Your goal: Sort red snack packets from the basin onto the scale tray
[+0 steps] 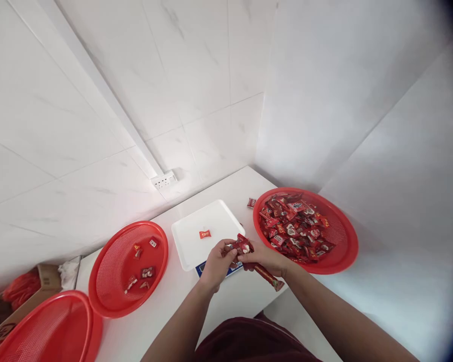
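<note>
Both hands are together over the near edge of the white tray of a blue-fronted scale. My left hand is closed, its thumb and fingers pinching red wrapped candies. Around the same small bunch, my right hand is also closed. A long red stick-shaped packet slants out under the right palm, toward the table's front edge. One small red-orange candy lies on the tray. The fingers hide part of the bunch and part of the scale's panel.
To the right, a red basket holds many red candies; a single candy lies beside it. Another red basket at left contains several candies. A further red basket and a cardboard box are at lower left. Walls border the table.
</note>
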`<state>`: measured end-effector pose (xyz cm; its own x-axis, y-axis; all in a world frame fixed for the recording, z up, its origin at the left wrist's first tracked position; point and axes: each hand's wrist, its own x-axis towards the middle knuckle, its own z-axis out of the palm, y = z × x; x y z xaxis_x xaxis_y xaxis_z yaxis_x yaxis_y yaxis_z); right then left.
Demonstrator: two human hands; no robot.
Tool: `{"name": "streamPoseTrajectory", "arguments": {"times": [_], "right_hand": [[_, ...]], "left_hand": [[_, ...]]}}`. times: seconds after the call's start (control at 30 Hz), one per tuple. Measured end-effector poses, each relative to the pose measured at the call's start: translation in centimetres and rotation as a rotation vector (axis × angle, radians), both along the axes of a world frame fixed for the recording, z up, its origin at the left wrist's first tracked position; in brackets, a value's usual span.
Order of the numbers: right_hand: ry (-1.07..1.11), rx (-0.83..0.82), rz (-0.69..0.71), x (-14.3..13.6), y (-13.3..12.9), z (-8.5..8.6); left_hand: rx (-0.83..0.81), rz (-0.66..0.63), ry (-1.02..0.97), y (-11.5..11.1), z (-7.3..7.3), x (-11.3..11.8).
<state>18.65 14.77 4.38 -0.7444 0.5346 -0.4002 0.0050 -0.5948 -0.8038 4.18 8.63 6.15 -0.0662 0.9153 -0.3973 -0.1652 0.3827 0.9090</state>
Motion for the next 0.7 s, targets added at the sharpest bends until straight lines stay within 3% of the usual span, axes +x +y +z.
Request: {"name": "streamPoseTrajectory", "arguments": {"times": [0.23, 0.5, 0.57, 0.7], "right_hand": [[-0.011, -0.097, -0.082, -1.3, 0.1, -0.4], [-0.104, -0.286, -0.28, -4.2, 1.5, -3.9], [-0.082, -0.313, -0.307, -5.5, 1.8, -4.5], [-0.09, -0.342, -0.319, -7.2, 2.0, -5.0]], "left_hand": [[-0.044, 0.271, -0.117, -0.6, -0.8, -2.5], [-0.12, 0.43, -0.163, -0.8, -2.3, -5.3], [-0.197, 0.419, -0.156, -1.0, -2.9, -5.5], [-0.275, 0.252, -0.147, -1.9, -3.9, -4.8]]}}
